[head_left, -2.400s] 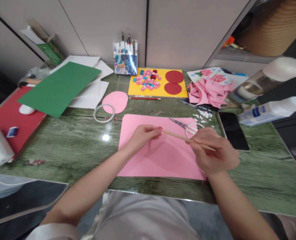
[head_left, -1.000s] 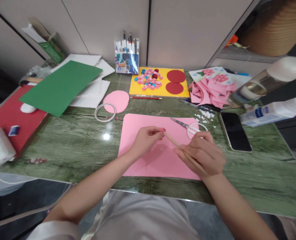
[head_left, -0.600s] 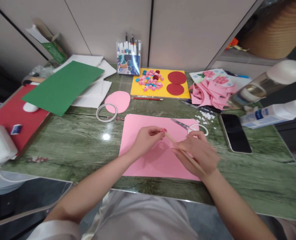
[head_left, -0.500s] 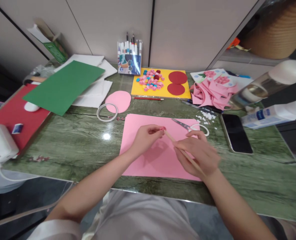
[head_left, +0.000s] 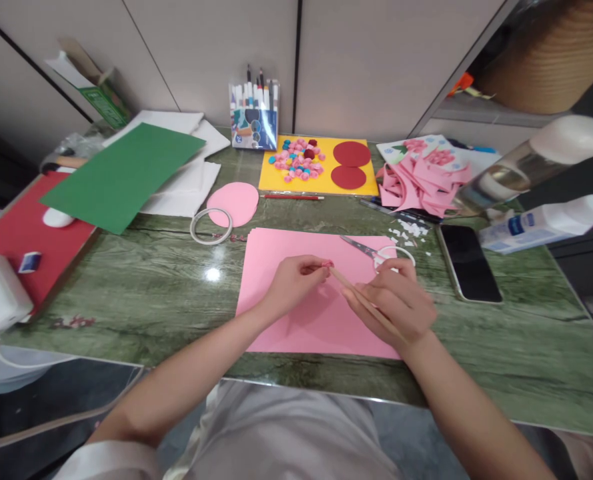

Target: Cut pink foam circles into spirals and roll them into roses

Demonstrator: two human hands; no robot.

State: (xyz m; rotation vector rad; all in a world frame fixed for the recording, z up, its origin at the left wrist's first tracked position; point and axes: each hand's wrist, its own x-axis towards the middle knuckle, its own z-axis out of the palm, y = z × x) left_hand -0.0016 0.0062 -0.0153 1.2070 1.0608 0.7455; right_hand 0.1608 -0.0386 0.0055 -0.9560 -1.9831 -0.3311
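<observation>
My left hand (head_left: pixel 292 283) pinches a small pink paper roll (head_left: pixel 328 265) at the tip of a thin wooden stick (head_left: pixel 361 300). My right hand (head_left: pixel 393 303) is closed around that stick, which slants down to the right across its fingers. Both hands hover over a stack of pink paper sheets (head_left: pixel 276 320) lying on the green marble-patterned table (head_left: pixel 141 287). Scissors with white handles (head_left: pixel 376 252) lie on the pink sheets just beyond my right hand.
A yellow sheet (head_left: pixel 271 177) holds several small paper rolls (head_left: pixel 296 161) and two red discs (head_left: pixel 349 165). Nearby are a pink disc (head_left: pixel 235 203), tape ring (head_left: pixel 210 227), marker holder (head_left: pixel 253 117), green sheet (head_left: pixel 119 173), pink scraps (head_left: pixel 419 183), phone (head_left: pixel 469 261), bottles (head_left: pixel 536 223).
My right hand has slid along the stick toward the left hand, and the stick now slants more steeply. The left hand has kept its pinch on the pink roll.
</observation>
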